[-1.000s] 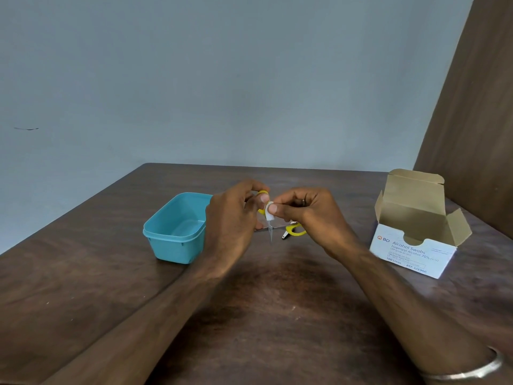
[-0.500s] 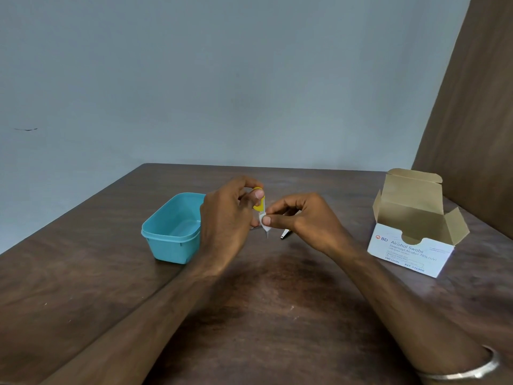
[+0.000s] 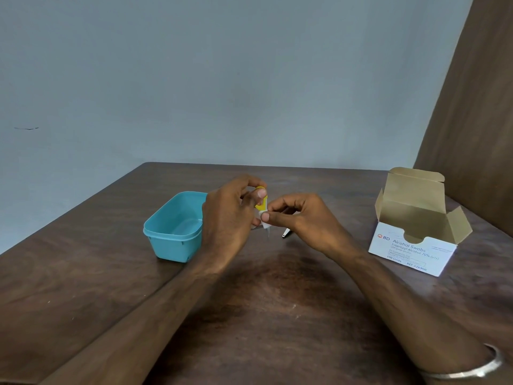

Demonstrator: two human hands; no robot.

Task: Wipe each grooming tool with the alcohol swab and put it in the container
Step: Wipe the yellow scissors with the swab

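Your left hand (image 3: 230, 218) is raised above the wooden table (image 3: 263, 315), its fingers curled round the yellow handle of a small grooming tool (image 3: 261, 202), thumb pressed on the handle's front face; the tool stands roughly upright, its thin metal tip pointing down at the table without touching it; your right hand (image 3: 302, 220) meets it from the other side, thumb and forefinger pinching a white alcohol swab (image 3: 265, 224) folded against the tool just below the yellow part, the remaining fingers curled loosely behind; a second tool (image 3: 286, 234), slim and metallic, lies on the table just beyond your right hand, only its near end visible, so its kind cannot be told; the teal container (image 3: 173, 232) sits open on the table immediately to the left of your left hand, partly hidden behind it; what shows of its inside holds no tool; the open box of alcohol swabs (image 3: 416, 240) stands well apart to the right, flaps raised; a metal bangle (image 3: 469, 370) circles your right wrist at the frame's lower edge.
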